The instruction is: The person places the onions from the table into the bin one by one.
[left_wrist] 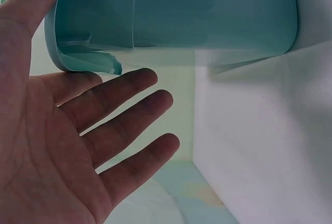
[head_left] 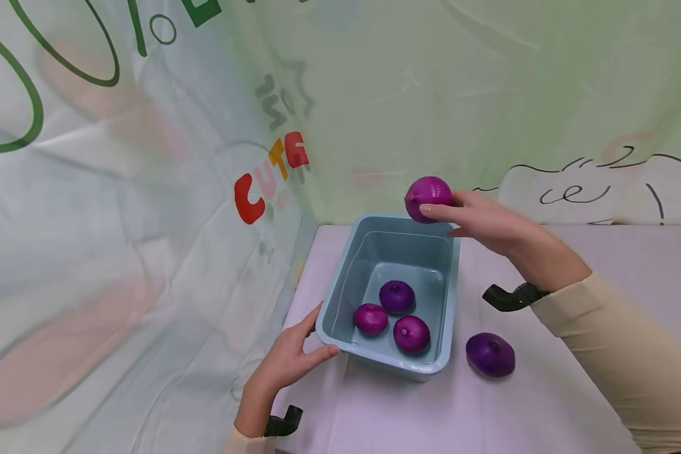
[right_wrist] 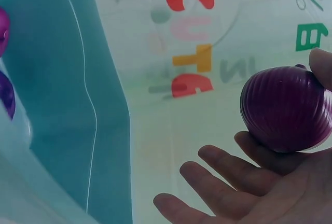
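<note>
My right hand (head_left: 490,224) pinches a purple onion (head_left: 428,195) between thumb and forefinger, above the far right rim of a blue plastic bin (head_left: 455,296). The right wrist view shows this onion (right_wrist: 285,110) close up, the other fingers spread beneath it. Inside the bin lie a dark purple onion (head_left: 397,297) and two brighter ones, one on the left (head_left: 371,320) and one on the right (head_left: 412,334). My left hand (head_left: 286,358) rests at the bin's near left corner. Its thumb and forefinger touch the rim, and the remaining fingers (left_wrist: 129,123) are extended and spread.
Another dark purple onion (head_left: 490,355) sits on the white-covered table (head_left: 397,416), right of the bin. Printed cloth hangs as a wall on the left (head_left: 147,252) and along the back (head_left: 420,94), near the bin.
</note>
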Demonstrator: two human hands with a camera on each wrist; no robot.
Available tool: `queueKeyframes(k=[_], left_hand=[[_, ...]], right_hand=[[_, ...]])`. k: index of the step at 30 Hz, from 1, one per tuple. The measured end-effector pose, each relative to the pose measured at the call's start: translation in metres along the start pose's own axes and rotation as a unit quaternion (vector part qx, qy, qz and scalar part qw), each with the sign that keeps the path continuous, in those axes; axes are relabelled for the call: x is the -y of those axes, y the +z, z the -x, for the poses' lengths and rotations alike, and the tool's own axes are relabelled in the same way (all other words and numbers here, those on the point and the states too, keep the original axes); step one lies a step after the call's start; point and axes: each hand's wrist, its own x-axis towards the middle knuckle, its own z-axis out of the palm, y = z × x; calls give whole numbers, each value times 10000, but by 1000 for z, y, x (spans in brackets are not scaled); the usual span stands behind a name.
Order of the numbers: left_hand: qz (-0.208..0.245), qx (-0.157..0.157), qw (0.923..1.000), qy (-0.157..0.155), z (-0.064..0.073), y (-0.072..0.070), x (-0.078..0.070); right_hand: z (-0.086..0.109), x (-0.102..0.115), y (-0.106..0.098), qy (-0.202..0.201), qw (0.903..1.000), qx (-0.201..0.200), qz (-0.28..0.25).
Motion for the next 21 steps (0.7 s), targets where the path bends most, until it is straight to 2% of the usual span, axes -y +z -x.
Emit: queueKeyframes(k=[4,9,14,21], left_hand=[[-28,2,10000,12,-1,0,-1],[-4,33,10000,81,-1,1,1],[21,29,10000,83,-1,0,1],[3,54,10000,17,-1,0,1]], right_hand=[[-10,3,9,-55,9995,275,-177],[-23,4,26,22,9984,546,-152],[-36,2,52,18,9958,882,264],[-45,1,90,-182,9835,1575,870]])
